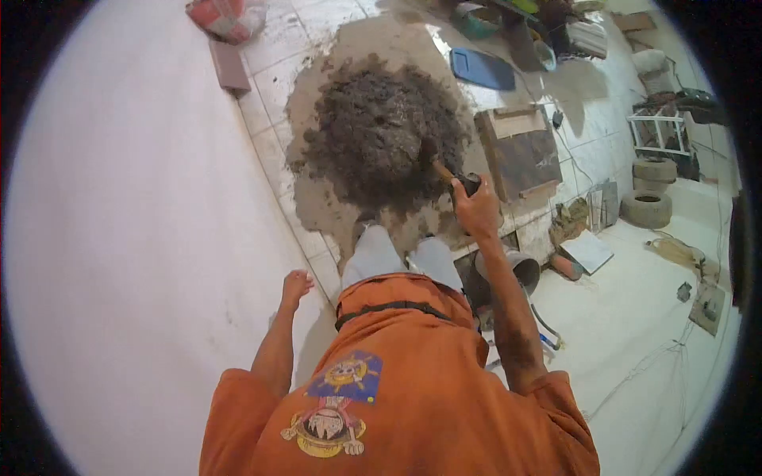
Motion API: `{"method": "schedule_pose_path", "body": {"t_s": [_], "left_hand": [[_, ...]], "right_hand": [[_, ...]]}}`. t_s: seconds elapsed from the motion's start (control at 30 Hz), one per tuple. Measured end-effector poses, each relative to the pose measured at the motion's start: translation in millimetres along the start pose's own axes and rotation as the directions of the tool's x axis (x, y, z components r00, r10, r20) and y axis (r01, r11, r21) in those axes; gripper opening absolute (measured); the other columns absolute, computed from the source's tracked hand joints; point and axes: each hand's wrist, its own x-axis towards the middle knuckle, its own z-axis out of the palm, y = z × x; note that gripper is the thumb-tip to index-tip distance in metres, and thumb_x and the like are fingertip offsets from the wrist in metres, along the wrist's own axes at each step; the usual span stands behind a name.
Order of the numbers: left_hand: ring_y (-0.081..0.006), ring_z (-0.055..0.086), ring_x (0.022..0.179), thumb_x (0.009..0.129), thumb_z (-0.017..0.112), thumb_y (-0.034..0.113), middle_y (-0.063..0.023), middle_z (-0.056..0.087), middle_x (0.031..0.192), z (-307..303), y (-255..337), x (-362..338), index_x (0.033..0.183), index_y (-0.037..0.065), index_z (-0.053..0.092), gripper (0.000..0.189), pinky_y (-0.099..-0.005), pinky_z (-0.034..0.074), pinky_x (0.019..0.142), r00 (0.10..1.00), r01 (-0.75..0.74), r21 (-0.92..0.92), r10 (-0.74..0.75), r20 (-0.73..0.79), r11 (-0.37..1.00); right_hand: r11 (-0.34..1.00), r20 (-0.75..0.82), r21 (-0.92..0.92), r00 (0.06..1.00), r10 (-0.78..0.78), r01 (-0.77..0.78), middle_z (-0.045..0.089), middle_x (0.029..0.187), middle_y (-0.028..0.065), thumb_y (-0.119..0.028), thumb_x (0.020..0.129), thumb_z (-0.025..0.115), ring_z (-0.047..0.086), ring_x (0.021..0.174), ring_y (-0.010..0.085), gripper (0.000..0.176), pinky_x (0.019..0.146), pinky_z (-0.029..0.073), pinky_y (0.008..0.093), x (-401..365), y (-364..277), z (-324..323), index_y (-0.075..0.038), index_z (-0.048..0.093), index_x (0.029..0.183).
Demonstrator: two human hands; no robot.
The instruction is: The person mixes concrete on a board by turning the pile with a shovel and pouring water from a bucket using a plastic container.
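A broad mound of dark wet mortar lies on the tiled floor in front of my feet. My right hand grips the black handle end of a shovel with a short wooden shaft. The shovel's blade is sunk in the right side of the mound and mostly hidden there. My left hand hangs beside my left hip, near the white wall, with its fingers curled and nothing visible in them.
A brown board lies right of the mortar, with a blue lid beyond it. A bucket rests by my right leg. Tyres stand farther right. A red and white sack sits far left against the white wall.
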Motion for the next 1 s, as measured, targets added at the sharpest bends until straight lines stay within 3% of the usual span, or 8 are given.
{"method": "schedule_pose_path", "body": {"t_s": [0.2, 0.33, 0.47, 0.57, 0.63, 0.8, 0.9, 1.0], "left_hand": [[-0.0147, 0.06, 0.064, 0.087, 0.049, 0.026, -0.0092, 0.062, 0.08, -4, 28, 6, 0.103, 0.005, 0.052, 0.027, -0.0252, 0.046, 0.052, 0.988, -0.135, -0.121, 0.125, -0.088, 0.983], [-0.0168, 0.061, 0.072, 0.087, 0.048, 0.028, -0.0103, 0.063, 0.087, -10, 13, 7, 0.106, 0.005, 0.052, 0.029, -0.0287, 0.049, 0.062, 0.995, -0.037, -0.063, 0.03, -0.098, 0.997], [-0.0152, 0.06, 0.067, 0.087, 0.048, 0.025, -0.0096, 0.062, 0.083, -3, -12, 4, 0.104, 0.005, 0.052, 0.027, -0.0258, 0.047, 0.056, 0.996, 0.006, -0.043, -0.01, -0.088, 0.999], [-0.0132, 0.059, 0.06, 0.087, 0.047, 0.023, -0.0094, 0.061, 0.078, 10, -13, -6, 0.103, 0.004, 0.052, 0.025, -0.0233, 0.044, 0.048, 0.997, 0.035, -0.011, -0.035, -0.072, 0.999], [-0.0135, 0.059, 0.061, 0.087, 0.048, 0.024, -0.0095, 0.061, 0.079, 12, -18, -7, 0.103, 0.004, 0.052, 0.026, -0.0234, 0.045, 0.049, 0.996, 0.021, -0.109, -0.03, -0.081, 0.994], [-0.0147, 0.06, 0.068, 0.087, 0.05, 0.026, -0.0076, 0.062, 0.085, 31, -33, -20, 0.106, 0.008, 0.052, 0.026, -0.0258, 0.049, 0.061, 0.986, 0.01, -0.174, -0.039, -0.163, 0.985], [-0.0157, 0.061, 0.071, 0.086, 0.05, 0.021, -0.0075, 0.063, 0.088, 36, -74, 0, 0.107, 0.009, 0.052, 0.024, -0.0261, 0.049, 0.063, 0.978, -0.161, 0.143, 0.178, -0.113, 0.976], [-0.0165, 0.062, 0.075, 0.085, 0.05, 0.019, -0.008, 0.063, 0.092, 59, -68, -20, 0.108, 0.01, 0.052, 0.024, -0.0277, 0.049, 0.065, 0.987, -0.154, -0.327, 0.131, -0.093, 0.932]], "right_hand": [[0.964, -0.06, -0.181, 0.976, -0.21, 0.196, 0.059, 0.074, 0.0099, -0.023, 0.081, 0.061, 0.057, 0.057, 0.0181, 0.034, 0.062, 0.048, 0.0275, 47, 2, -91, -0.002, 0.053, 0.107], [0.973, -0.123, -0.23, 0.992, -0.029, 0.0, 0.046, 0.055, -0.0015, -0.029, 0.085, 0.058, 0.043, 0.039, 0.0072, 0.029, 0.038, 0.039, 0.0238, 19, -113, -224, -0.009, 0.053, 0.105], [0.931, -0.122, -0.321, 0.967, -0.222, 0.173, 0.042, 0.049, -0.0025, -0.042, 0.082, 0.06, 0.035, 0.032, 0.0049, 0.036, 0.031, 0.029, 0.0223, 0, -160, -314, -0.007, 0.055, 0.077], [0.861, -0.108, -0.504, 0.984, -0.142, 0.069, 0.05, 0.058, 0.0016, -0.04, 0.084, 0.058, 0.047, 0.043, 0.01, 0.034, 0.04, 0.04, 0.027, -10, -203, -342, -0.006, 0.058, 0.089], [0.719, -0.005, -0.623, 0.917, -0.398, 0.308, 0.055, 0.069, 0.0043, -0.038, 0.086, 0.056, 0.053, 0.057, 0.0149, 0.034, 0.051, 0.045, 0.0312, 18, -178, -347, -0.006, 0.058, 0.096], [0.786, 0.209, -0.467, 0.914, -0.348, 0.406, 0.056, 0.068, 0.0095, -0.03, 0.086, 0.054, 0.054, 0.057, 0.0193, 0.03, 0.053, 0.045, 0.0352, 105, -37, -168, -0.004, 0.057, 0.099], [0.794, 0.329, -0.455, 0.904, -0.271, 0.404, 0.057, 0.067, 0.0126, -0.025, 0.086, 0.053, 0.055, 0.057, 0.022, 0.028, 0.055, 0.045, 0.0376, 103, 44, -59, -0.002, 0.057, 0.101], [0.823, 0.227, -0.349, 0.892, -0.39, 0.448, 0.061, 0.071, 0.0162, -0.033, 0.083, 0.056, 0.058, 0.065, 0.0339, 0.034, 0.061, 0.047, 0.0428, 72, 57, -63, -0.005, 0.056, 0.103]]}}
